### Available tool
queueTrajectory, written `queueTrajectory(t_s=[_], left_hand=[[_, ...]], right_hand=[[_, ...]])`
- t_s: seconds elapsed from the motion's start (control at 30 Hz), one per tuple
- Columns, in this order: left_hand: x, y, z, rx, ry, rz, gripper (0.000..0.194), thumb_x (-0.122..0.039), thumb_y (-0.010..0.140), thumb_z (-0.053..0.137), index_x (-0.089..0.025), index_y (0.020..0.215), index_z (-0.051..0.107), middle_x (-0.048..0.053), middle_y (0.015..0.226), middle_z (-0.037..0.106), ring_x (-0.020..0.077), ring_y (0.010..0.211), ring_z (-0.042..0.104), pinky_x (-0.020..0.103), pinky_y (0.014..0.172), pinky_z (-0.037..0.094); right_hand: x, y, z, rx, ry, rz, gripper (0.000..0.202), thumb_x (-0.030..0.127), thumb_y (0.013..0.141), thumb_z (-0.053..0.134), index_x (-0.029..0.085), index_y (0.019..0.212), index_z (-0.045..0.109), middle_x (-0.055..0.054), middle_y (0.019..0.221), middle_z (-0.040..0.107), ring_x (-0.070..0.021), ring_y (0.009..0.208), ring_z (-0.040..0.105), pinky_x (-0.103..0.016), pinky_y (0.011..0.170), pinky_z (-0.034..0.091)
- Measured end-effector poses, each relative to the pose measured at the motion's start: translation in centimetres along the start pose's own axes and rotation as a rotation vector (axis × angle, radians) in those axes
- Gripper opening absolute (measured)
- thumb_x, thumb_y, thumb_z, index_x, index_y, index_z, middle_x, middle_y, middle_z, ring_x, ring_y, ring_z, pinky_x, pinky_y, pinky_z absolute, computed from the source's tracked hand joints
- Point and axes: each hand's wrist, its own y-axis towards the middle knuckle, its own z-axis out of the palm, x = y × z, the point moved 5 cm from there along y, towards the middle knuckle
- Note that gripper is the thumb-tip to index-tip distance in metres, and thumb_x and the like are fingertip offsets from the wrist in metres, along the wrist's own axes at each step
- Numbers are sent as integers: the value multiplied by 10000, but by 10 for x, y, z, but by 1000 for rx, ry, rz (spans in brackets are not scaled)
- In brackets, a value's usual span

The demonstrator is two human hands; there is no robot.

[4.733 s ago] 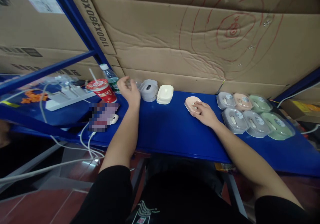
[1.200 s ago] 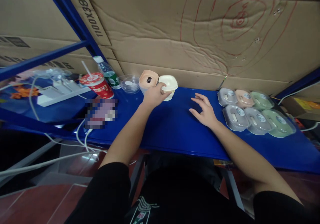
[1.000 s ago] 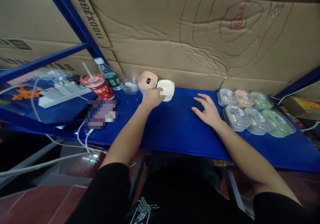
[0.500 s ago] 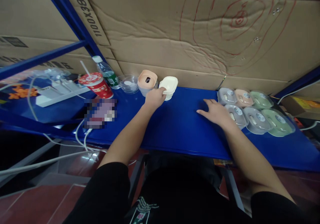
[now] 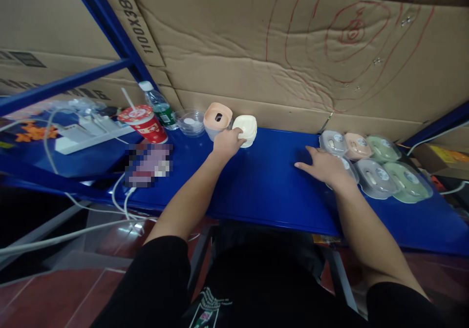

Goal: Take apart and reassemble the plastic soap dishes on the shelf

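My left hand [image 5: 227, 143] reaches to the back of the blue table, thumb and fingers closed on the near edge of a cream-coloured rounded-square piece [image 5: 245, 125], which lies at the top of a small stack of the same colour. Just left of it is a stack with a peach lid-like piece [image 5: 217, 115] on top, which has a dark oval slot. My right hand [image 5: 323, 166] is open, thumb and fingers apart, holding nothing. It hovers or rests by a clear-covered grey container [image 5: 344, 164] that it partly hides; whether they touch, I cannot tell.
More lidded containers [image 5: 377, 175] in grey, peach and green stand in two rows at right. Clear round bowls [image 5: 191, 123], a water bottle [image 5: 161, 107] and a red cup with a straw [image 5: 144, 125] stand at left. A power strip [image 5: 91, 135] and white cables lie beyond. Cardboard [image 5: 234, 50] walls the back.
The cream-coloured piece has come down and slightly left, now level on its stack. My right hand has shifted a little right, over the nearest grey container.
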Motion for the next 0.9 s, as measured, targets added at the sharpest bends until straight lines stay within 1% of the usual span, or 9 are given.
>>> queueTrajectory(t_s=[0.07,0.13,0.23,0.33,0.4,0.5,0.73,0.77,0.9], left_hand=[[0,0,0,-4,-19,6,462,-371,1023,666,-208,1455,666,124,1195,799,331,1241,707,411,1004,555],[1,0,0,-19,-50,12,490,-355,992,709,-209,1457,660,115,1157,809,331,1218,717,410,990,560],[1,0,-2,-60,-111,30,515,-372,947,770,-209,1427,677,107,1089,820,326,1164,736,404,958,568],[-6,-2,-5,-89,-164,80,495,-404,978,741,-207,1428,676,86,1046,826,302,1117,752,383,925,564],[-15,-6,-5,-78,-180,153,465,-415,1004,711,-218,1424,681,62,1014,828,282,1080,763,364,907,556],[-28,-12,-4,-45,-194,281,465,-456,1003,712,-238,1414,693,40,993,825,259,1039,771,338,883,542],[-48,-28,4,27,-271,581,860,-624,832,841,-218,1548,589,56,1021,808,220,927,760,309,834,547],[-51,-30,4,17,-275,609,824,-606,844,834,-217,1533,605,61,1027,809,218,929,760,314,840,553],[-55,-35,-3,-87,-243,597,356,-468,1046,597,-259,1277,769,74,1114,821,220,1063,762,352,943,561]], right_hand=[[19,-4,-1,-57,61,-173,793,661,1011,565,166,1624,472,-226,1604,572,-420,1464,569,-622,1203,459],[33,-7,-2,-110,107,-323,775,652,1004,595,221,1634,459,-178,1660,526,-409,1533,495,-665,1268,364],[31,-3,5,-143,96,-339,841,673,944,678,254,1638,454,-174,1708,458,-480,1605,353,-795,1261,248],[15,7,20,-98,74,-254,891,669,900,734,239,1633,467,-204,1725,416,-539,1594,329,-816,1212,314],[11,12,25,-107,104,-257,831,644,929,708,239,1620,489,-201,1724,413,-510,1574,381,-750,1206,387],[20,14,26,-147,226,-358,702,624,969,659,249,1555,571,-179,1675,475,-425,1529,478,-642,1213,443],[53,0,13,-324,567,-517,653,689,958,649,296,1478,639,-133,1536,619,-347,1433,592,-590,1214,464],[55,-2,12,-323,612,-529,645,704,965,628,293,1462,650,-133,1510,644,-342,1407,615,-583,1201,478],[59,-5,14,-237,739,-562,787,837,954,507,277,1498,611,-147,1465,692,-355,1343,666,-568,1137,531]])
